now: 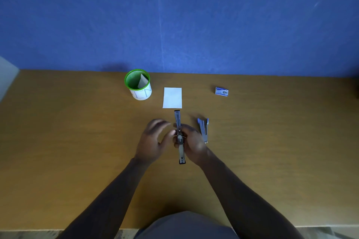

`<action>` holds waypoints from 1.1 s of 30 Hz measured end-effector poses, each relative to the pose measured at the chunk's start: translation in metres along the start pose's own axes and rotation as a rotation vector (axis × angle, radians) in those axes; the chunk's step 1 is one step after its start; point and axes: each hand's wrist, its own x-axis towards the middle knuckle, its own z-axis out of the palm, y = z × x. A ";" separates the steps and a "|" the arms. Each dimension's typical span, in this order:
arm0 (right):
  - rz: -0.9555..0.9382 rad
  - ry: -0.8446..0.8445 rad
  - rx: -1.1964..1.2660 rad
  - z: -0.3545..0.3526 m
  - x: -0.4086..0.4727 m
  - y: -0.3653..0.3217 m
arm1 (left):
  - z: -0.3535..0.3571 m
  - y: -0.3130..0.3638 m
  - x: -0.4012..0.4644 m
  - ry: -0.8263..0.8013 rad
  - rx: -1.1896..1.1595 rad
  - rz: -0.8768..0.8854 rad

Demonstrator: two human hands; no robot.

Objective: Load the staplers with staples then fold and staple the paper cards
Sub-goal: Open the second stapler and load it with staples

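- Green mesh cup (pixel 138 84): I see it near the far edge of the tabletop (pixel 58 132), left of centre. It holds one folded card (pixel 142 81), leaning against the inner wall. A white label wraps the cup's lower part; I cannot read the lettering.
- Left hand (pixel 153 139): it hovers over the middle of the tabletop, just left of the opened stapler. The fingers are spread and loosely bent, holding nothing. They are blurred, so I cannot tell whether the thumb touches the stapler.
- White paper card (pixel 172 97): it lies flat and unfolded between the cup and the staple box, just beyond the stapler's far tip.
- Opened stapler (pixel 179 137): it is swung out into one long line, pointing at the far edge, at mid-tabletop. I judge the loading step is in hand. Whether staples sit in the channel is too small to tell.
- Right hand (pixel 191 139): the fingers curl round the stapler at its hinge and hold it.
- Second stapler (pixel 203 129): it lies just right of the right hand, partly open in a V.
- Staple box (pixel 221 91): it sits closed, towards the far right, well apart from both hands.
- Next move, as I judge it: fetch a staple strip from the box, seat it in the channel, and shut the stapler.
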 end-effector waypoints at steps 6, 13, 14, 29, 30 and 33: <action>0.067 0.024 0.068 -0.002 -0.007 0.005 | -0.001 -0.039 0.011 -0.126 0.282 -0.260; 0.099 0.058 0.061 -0.004 -0.012 0.010 | 0.008 -0.049 0.032 -0.357 0.447 -0.208; 0.098 0.063 0.065 -0.004 -0.011 0.010 | 0.008 -0.048 0.034 -0.372 0.461 -0.211; 0.070 0.056 0.091 -0.005 -0.006 0.008 | 0.005 -0.030 0.036 -0.189 0.095 -0.309; 0.070 0.053 0.089 -0.004 -0.007 0.009 | 0.004 -0.026 0.037 -0.181 0.066 -0.298; 0.066 0.066 0.076 -0.004 -0.007 0.011 | 0.002 -0.010 0.039 -0.139 0.016 -0.257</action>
